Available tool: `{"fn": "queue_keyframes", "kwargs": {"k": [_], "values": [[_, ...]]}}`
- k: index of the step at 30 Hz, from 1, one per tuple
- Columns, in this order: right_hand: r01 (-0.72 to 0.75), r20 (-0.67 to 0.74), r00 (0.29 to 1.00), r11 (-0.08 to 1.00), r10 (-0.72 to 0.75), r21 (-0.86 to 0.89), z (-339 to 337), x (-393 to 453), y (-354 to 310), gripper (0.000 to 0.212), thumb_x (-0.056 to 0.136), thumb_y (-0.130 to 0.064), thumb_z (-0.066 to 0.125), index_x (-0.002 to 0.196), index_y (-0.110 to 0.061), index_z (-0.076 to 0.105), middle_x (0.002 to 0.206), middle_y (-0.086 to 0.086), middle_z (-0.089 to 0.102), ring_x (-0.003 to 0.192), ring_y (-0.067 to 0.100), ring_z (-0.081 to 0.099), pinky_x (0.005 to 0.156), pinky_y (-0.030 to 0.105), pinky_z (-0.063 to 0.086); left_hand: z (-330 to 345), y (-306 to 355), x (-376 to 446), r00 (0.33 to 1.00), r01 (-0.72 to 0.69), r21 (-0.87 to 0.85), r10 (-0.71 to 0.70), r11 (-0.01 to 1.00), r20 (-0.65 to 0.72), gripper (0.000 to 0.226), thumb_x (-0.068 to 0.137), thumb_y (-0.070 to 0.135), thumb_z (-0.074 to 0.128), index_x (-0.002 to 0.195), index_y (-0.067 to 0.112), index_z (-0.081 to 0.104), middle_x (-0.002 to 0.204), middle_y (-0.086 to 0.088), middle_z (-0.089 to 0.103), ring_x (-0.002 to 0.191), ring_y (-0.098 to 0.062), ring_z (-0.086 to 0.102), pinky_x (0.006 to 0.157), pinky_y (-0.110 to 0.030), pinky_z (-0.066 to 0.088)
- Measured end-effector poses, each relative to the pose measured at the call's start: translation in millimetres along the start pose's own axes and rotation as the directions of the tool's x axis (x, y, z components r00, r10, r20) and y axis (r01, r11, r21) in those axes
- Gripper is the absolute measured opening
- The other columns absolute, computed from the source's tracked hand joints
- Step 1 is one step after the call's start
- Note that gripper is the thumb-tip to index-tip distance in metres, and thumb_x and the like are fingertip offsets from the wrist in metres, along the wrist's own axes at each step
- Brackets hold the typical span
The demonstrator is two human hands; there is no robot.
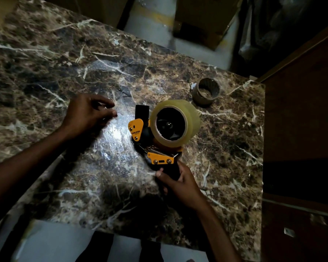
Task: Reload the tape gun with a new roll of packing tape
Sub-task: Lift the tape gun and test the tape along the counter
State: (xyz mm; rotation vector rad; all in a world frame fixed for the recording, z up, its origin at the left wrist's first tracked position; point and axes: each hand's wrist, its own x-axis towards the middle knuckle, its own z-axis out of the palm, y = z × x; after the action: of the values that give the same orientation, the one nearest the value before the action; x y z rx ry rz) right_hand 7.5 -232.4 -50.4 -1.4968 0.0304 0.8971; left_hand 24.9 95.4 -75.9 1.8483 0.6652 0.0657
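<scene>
Marble table (45, 59) | one tape gun (155, 148), right hand (180, 184) fingers gripping handle | one tape roll (189, 120) mounted | one empty core (205, 91) | left hand (87, 112) loosely curled, holding nothing

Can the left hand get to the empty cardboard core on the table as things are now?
Probably not directly: the left hand is far across the table, and the tape gun with its new roll stands between it and the cardboard core.

Right hand (180, 184) — fingers curled in a grip, forearm angled in from lower right. Left hand (88, 113) — fingers loosely bent, holding nothing, arm extended.
</scene>
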Motion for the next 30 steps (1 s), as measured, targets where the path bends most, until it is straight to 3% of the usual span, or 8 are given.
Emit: {"fn": "queue_keyframes", "kwargs": {"k": [2, 6, 10, 13, 16, 20, 25, 30], "values": [[0.019, 0.007, 1.0, 1.0, -0.019, -0.001, 1, -1, 2, 0.01, 0.098, -0.003, 0.069, 0.102, -0.006, 0.06, 0.062, -0.003, 0.055, 0.047, 0.014, 0.045, 0.049, 0.025, 0.039, 1, -2, -3, 1.0, -0.024, 0.048, 0.025, 0.999, -0.007, 0.03, 0.081, 0.018, 0.093, 0.109, 0.011, 0.083, 0.09, -0.016, 0.082, 0.074, -0.033, 0.08, 0.07, -0.042, 0.065], [0.05, -0.01, 0.999, 0.999, -0.05, -0.008, 4, 1, 6, 0.013, 0.098, 0.001, 0.067, 0.099, -0.01, 0.062, 0.062, -0.003, 0.055, 0.047, 0.011, 0.045, 0.049, 0.024, 0.037, 8, -1, -15, 0.996, -0.064, 0.149, 0.072, 0.987, -0.048, 0.03, 0.085, 0.023, 0.091, 0.113, 0.017, 0.083, 0.096, -0.006, 0.082, 0.076, -0.022, 0.079, 0.065, -0.027, 0.061], [0.057, -0.013, 0.998, 0.998, -0.057, 0.001, 3, 2, 12, 0.013, 0.097, -0.002, 0.069, 0.099, -0.012, 0.062, 0.063, -0.001, 0.055, 0.047, 0.012, 0.044, 0.05, 0.026, 0.036, 11, 0, -36, 0.967, -0.074, 0.376, 0.158, 0.924, -0.198, 0.037, 0.086, 0.046, 0.087, 0.12, 0.034, 0.078, 0.103, 0.009, 0.079, 0.089, -0.012, 0.073, 0.081, -0.033, 0.055], [0.057, -0.008, 0.998, 0.998, -0.057, -0.03, 1, 1, 12, 0.011, 0.097, -0.008, 0.071, 0.1, -0.015, 0.064, 0.073, 0.004, 0.059, 0.05, 0.013, 0.048, 0.051, 0.027, 0.039, 11, 0, -41, 0.943, -0.064, 0.404, 0.188, 0.912, -0.274, 0.046, 0.085, 0.051, 0.086, 0.126, 0.038, 0.073, 0.113, 0.004, 0.08, 0.098, -0.016, 0.075, 0.088, -0.041, 0.061], [0.071, 0.001, 0.998, 0.996, -0.071, -0.048, 1, 0, 10, 0.019, 0.098, -0.007, 0.07, 0.097, -0.025, 0.069, 0.076, 0.005, 0.062, 0.051, 0.013, 0.048, 0.05, 0.027, 0.039, 14, -5, -41, 0.917, -0.041, 0.501, 0.231, 0.865, -0.324, 0.043, 0.085, 0.047, 0.086, 0.122, 0.036, 0.068, 0.122, -0.001, 0.067, 0.108, -0.027, 0.068, 0.089, -0.045, 0.058], [0.061, 0.008, 0.998, 0.997, -0.061, -0.045, 3, -1, 12, 0.022, 0.098, -0.008, 0.068, 0.098, -0.029, 0.073, 0.07, 0.01, 0.054, 0.055, 0.018, 0.041, 0.053, 0.03, 0.033, 14, -16, -45, 0.849, -0.269, 0.722, 0.511, 0.637, -0.134, 0.013, 0.096, 0.032, 0.076, 0.101, 0.02, 0.076, 0.104, -0.008, 0.073, 0.098, -0.035, 0.068, 0.079, -0.045, 0.048], [-0.01, -0.003, 1.0, 0.999, 0.01, -0.036, 5, 3, 18, 0.013, 0.093, -0.021, 0.071, 0.106, -0.018, 0.072, 0.072, 0.018, 0.045, 0.06, 0.025, 0.036, 0.051, 0.035, 0.027, 8, -21, -51, 0.864, -0.313, 0.766, 0.504, 0.561, -0.017, 0.033, 0.099, 0.045, 0.075, 0.109, 0.015, 0.083, 0.106, -0.009, 0.079, 0.091, -0.035, 0.073, 0.076, -0.042, 0.053], [0.002, 0.033, 0.999, 0.999, 0.0, -0.037, 2, 4, 20, 0.01, 0.097, -0.021, 0.068, 0.107, -0.021, 0.07, 0.071, 0.017, 0.043, 0.053, 0.016, 0.036, 0.051, 0.034, 0.027, 18, -26, -60, 0.855, -0.282, 0.85, 0.518, 0.445, 0.013, 0.033, 0.108, 0.036, 0.06, 0.127, 0.013, 0.074, 0.131, -0.012, 0.072, 0.119, -0.038, 0.066, 0.088, -0.048, 0.051]]}}
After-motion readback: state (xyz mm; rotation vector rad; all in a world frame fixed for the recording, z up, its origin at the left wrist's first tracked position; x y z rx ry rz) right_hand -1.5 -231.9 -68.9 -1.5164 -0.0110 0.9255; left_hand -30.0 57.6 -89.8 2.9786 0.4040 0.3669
